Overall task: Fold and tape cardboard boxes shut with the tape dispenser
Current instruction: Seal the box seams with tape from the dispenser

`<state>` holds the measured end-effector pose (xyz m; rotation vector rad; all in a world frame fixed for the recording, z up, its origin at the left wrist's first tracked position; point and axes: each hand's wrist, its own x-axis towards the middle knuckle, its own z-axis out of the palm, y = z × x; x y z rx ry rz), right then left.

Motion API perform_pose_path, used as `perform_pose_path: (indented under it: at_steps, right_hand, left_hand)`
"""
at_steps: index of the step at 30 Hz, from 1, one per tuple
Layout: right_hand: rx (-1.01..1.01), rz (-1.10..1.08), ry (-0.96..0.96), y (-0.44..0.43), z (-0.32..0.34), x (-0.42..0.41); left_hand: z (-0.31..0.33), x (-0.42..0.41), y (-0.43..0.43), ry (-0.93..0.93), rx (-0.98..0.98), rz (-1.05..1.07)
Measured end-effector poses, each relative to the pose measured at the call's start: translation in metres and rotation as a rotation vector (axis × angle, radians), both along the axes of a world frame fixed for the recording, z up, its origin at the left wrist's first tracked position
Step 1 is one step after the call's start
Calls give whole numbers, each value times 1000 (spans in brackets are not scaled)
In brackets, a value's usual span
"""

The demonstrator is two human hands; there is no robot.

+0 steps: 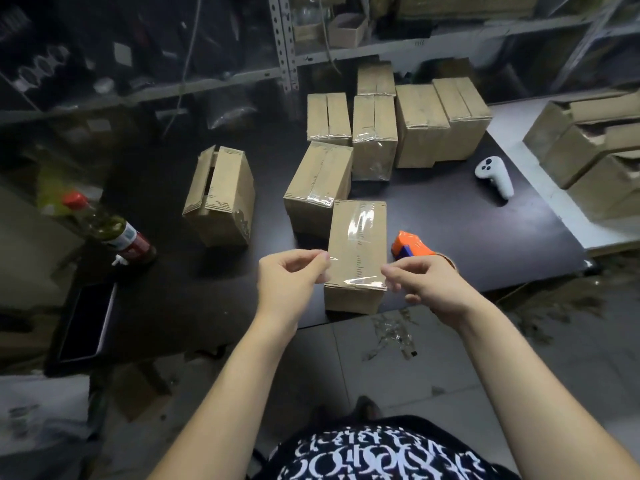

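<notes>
— Where was the box (pixel 356 237)?
— At the table's (pixel 450 220) near edge. The left hand (pixel 291 275) and the right hand (pixel 426 282) pinched a tape strip (pixel 360 279) over it.
— What stood around?
— The tape dispenser (pixel 410 245) was just right, half hidden by the right hand; taped boxes (pixel 374 133) were farther.

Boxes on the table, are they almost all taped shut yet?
Nearly. Done: the back boxes look shut, and some show shiny tape. In hand: the left hand and right hand pinch a clear tape strip over the near box, with the tape dispenser lying beside it. Left: the open box on the left has a flap standing up.
</notes>
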<state>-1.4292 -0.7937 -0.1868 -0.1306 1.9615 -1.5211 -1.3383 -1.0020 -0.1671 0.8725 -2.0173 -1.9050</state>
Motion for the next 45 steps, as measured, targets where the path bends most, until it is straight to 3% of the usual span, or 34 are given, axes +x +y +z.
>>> perform_pose_path:
  at_steps: [6,13,21,36,45]
  right_hand:
    - [84,-147,-67,1,-10,12]
    - [398,-244,250,-13,-23,14]
    - [577,-259,387,-27,-29,12]
    - [452,-261,271,-26,-36,11]
    - [406,-266,240,-28,-36,12]
  left_hand:
    - [-26,-6,9,-64,32,67]
    - [-41,-7,18,-98,-98,77]
    - [-41,-10,13,-136,-162,90]
    - [-41,-20,13,-192,-531,30]
    - [-49,-20,16,-157,-469,96]
